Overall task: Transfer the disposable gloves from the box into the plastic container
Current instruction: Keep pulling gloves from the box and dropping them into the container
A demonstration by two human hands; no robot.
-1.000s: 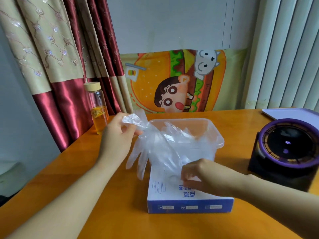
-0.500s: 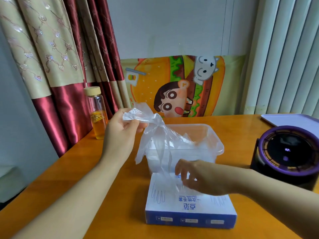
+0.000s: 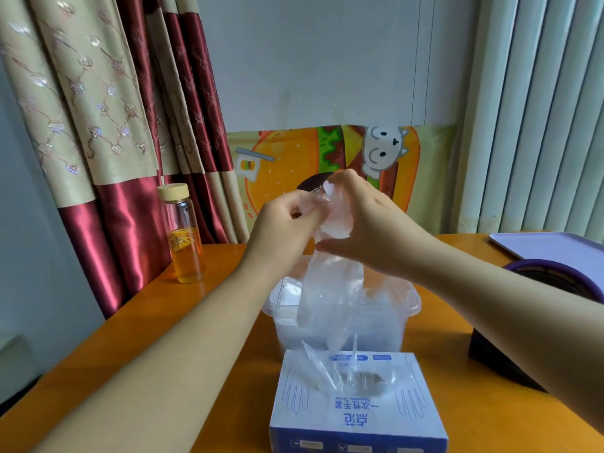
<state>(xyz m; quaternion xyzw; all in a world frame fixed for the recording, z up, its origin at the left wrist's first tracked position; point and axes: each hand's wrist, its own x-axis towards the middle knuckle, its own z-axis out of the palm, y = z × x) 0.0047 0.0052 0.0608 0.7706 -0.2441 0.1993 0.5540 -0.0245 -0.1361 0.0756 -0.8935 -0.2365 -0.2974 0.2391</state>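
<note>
Left grip point(image 3: 281, 223) and right grip point(image 3: 371, 232) pinch a glove point(image 3: 330, 299) veiling the container point(image 3: 283, 325).

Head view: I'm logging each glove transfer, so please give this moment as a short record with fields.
left hand: pinches the top of the glove, raised above the container
right hand: grips the same glove beside the left hand
glove: clear, hangs down in front of the container; lower end reaches the box opening
box: blue and white, nearest the camera, on the table
container: clear plastic, just behind the box, crumpled clear film inside
other: bottle of amber liquid at the left; purple device at the right
</note>
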